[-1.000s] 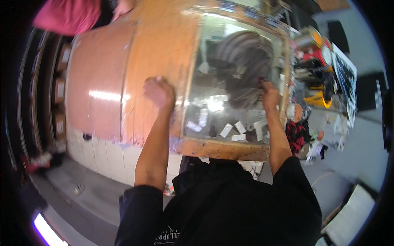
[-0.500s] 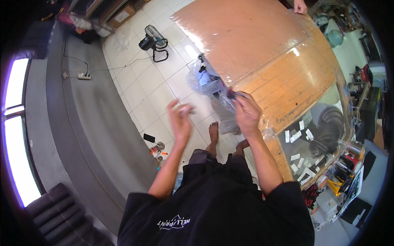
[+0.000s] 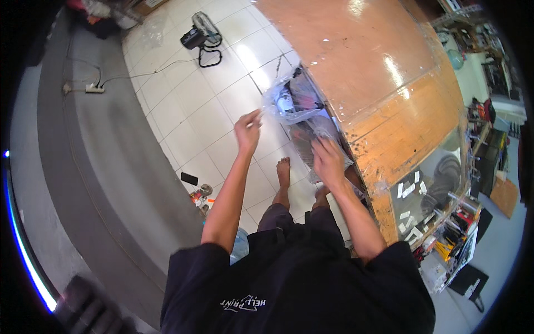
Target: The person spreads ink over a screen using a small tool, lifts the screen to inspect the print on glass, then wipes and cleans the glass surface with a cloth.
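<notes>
Clear plastic bag (image 3: 295,106) hangs beside bench (image 3: 384,83) edge; your left hand (image 3: 247,129) pinches its rim, right hand (image 3: 328,161) grips lower film. Opening step; next needs both hands spreading it apart.

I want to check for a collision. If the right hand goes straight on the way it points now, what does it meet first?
Most likely the clear plastic bag beside the wooden table's edge. The right hand points up the picture and already seems to touch the plastic wrapping below it. Depth is unclear here.
</notes>
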Tool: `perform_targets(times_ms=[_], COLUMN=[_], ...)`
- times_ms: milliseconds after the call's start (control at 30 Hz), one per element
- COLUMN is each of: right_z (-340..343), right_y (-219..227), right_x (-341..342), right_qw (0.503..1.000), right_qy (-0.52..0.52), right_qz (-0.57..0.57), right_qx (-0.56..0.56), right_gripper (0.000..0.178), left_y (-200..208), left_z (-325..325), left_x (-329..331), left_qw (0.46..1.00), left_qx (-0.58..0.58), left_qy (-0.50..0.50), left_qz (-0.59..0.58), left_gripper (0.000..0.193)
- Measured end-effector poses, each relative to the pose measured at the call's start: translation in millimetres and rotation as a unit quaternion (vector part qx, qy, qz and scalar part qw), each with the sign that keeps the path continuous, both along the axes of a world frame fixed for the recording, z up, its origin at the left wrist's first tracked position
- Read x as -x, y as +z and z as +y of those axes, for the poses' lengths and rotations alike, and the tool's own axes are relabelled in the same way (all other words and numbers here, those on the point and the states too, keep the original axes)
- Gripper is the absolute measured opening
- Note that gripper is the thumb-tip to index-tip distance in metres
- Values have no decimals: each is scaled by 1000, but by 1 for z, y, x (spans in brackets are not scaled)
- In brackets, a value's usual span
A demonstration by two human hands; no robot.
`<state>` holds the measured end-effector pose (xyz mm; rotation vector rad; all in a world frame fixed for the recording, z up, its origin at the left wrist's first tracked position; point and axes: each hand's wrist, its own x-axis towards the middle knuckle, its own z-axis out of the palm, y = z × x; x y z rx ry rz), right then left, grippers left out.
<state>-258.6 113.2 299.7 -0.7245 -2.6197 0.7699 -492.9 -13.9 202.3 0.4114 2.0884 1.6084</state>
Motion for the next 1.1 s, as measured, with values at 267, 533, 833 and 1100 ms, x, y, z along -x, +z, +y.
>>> perform_targets(times_ms=[267,533,833,1100], right_z=[-53,-138,-184,-120], right_y=[67,93,83,88], right_x=[-247,-419,-543,-678], right_qw=[949,718,538,483], right_qy=[-315,-696,-835,-854], right_qz=[-25,-15,-26,-5], right_qx=[5,-24,-114,-195], right_gripper=[18,19,21,19], left_y=[-118,-165,-90,22], left_z=[132,137,114,62], left_x=[9,94,54,20], left_qw=[966,934,836,741], left_qx=[151,255,401,372], left_qy=[-110,-132,-258,174], left_qz=[178,212,271,531], left_gripper=[8,48,57,52])
